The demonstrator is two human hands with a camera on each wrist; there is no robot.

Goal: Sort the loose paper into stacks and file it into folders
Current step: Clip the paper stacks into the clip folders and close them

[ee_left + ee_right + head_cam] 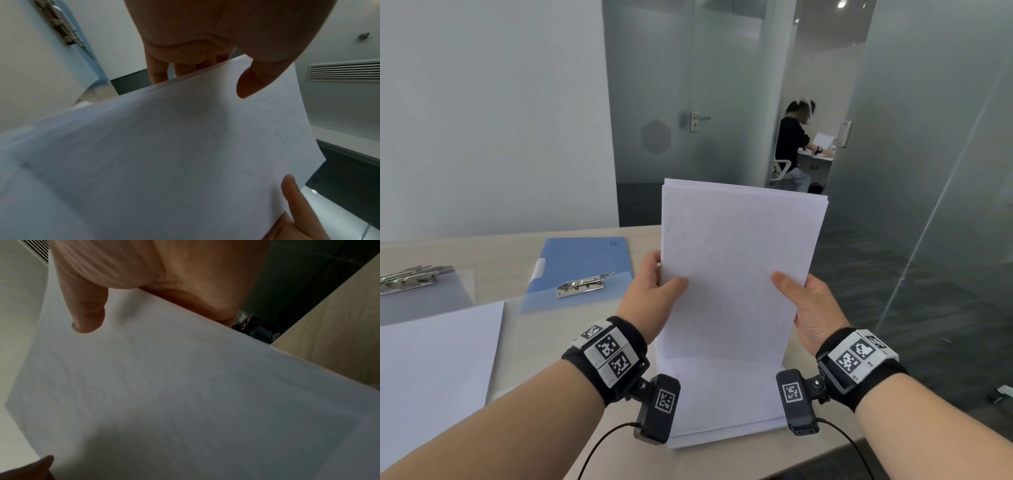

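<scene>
Head view: both hands, left (654, 284) and right (808, 308), pinch an upright sheaf of smooth white paper (736, 260).

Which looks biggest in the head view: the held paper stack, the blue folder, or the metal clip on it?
1. Held paper stack, largest, though it is nearest the camera, which inflates it.
2. Blue folder, partly covered by a clear sheet.
3. Metal clip, plainly smallest.
</scene>
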